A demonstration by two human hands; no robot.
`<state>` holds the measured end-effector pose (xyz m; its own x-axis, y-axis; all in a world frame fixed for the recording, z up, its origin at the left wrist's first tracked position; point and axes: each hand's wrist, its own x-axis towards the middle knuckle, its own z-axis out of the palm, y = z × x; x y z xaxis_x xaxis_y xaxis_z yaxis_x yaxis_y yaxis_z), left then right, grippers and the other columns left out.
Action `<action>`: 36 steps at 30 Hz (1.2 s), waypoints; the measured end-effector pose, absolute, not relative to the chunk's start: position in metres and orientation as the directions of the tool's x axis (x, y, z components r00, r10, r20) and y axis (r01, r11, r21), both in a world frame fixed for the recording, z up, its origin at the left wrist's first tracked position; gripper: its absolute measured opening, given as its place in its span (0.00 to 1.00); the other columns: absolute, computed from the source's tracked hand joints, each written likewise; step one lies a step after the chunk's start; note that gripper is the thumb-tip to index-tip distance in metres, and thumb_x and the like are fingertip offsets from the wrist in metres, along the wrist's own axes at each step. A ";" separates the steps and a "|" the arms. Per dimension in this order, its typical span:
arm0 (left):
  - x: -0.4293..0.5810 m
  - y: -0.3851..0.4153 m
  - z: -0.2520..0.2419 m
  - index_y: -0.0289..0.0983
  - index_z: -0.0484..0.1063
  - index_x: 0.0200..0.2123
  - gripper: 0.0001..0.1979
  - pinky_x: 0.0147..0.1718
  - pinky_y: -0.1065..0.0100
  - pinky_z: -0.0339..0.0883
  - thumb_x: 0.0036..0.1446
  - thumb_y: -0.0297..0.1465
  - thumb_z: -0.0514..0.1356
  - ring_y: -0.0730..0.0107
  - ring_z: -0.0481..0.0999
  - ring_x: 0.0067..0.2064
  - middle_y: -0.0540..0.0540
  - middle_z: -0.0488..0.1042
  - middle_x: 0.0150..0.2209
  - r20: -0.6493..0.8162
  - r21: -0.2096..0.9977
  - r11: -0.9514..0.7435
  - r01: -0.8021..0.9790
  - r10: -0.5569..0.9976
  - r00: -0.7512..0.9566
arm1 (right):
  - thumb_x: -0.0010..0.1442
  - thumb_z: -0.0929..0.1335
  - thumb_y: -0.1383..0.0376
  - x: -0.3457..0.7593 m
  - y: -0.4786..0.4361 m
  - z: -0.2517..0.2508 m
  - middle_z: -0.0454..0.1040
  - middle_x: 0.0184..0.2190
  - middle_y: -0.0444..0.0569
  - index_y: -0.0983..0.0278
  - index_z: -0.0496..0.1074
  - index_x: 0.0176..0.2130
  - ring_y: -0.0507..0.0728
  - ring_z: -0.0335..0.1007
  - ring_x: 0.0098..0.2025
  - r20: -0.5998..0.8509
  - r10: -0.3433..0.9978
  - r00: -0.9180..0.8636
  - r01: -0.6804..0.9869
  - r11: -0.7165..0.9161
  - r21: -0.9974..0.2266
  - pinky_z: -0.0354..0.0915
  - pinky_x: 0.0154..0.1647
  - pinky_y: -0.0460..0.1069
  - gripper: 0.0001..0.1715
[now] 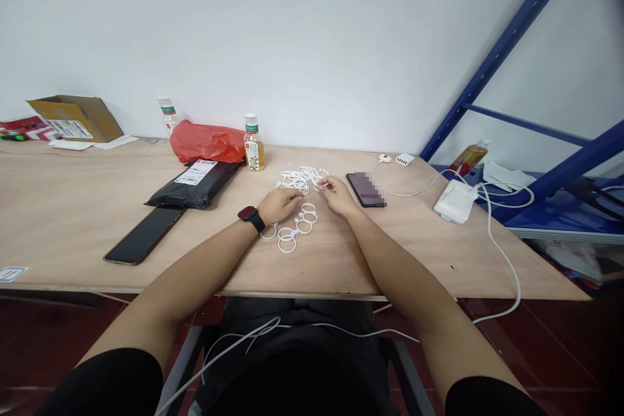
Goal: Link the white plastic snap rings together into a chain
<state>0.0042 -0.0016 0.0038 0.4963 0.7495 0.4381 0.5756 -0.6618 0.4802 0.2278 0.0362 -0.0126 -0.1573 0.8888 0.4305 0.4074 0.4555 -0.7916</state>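
Observation:
Several white plastic rings lie heaped in a pile [298, 175] on the table in front of me. Nearer to me, a row of linked-looking white rings [303, 226] is spread on the wood. My left hand [281, 204], with a black watch [251, 216] on its wrist, rests palm down at the near side of the pile, its fingers closed and partly hidden. What they hold is too small to tell. At the pile's right side, my right hand [337, 195] pinches a white ring between thumb and fingertips.
A phone [366, 190] lies right of my right hand; another phone [145, 234] is at left, beside a black parcel [195, 182]. Behind stand a red bag [207, 142] and a drink bottle [252, 146]. A white charger [455, 200] with cables sits at right, near a blue rack [507, 52].

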 end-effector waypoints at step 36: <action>0.004 -0.005 0.008 0.36 0.78 0.36 0.11 0.35 0.68 0.68 0.61 0.37 0.59 0.70 0.75 0.32 0.46 0.79 0.33 0.602 0.517 -0.678 0.523 0.722 0.341 | 0.60 0.68 0.64 0.202 -0.003 0.011 0.73 0.37 0.47 0.61 0.75 0.37 0.51 0.64 0.29 0.589 0.739 -0.327 0.428 0.671 -0.605 0.63 0.36 0.49 0.05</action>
<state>0.0043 -0.0049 0.0078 0.3407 0.7222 0.6020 0.5227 -0.6777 0.5171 0.2018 -0.0026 0.0114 -0.3269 0.7393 0.5887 0.4281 0.6712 -0.6052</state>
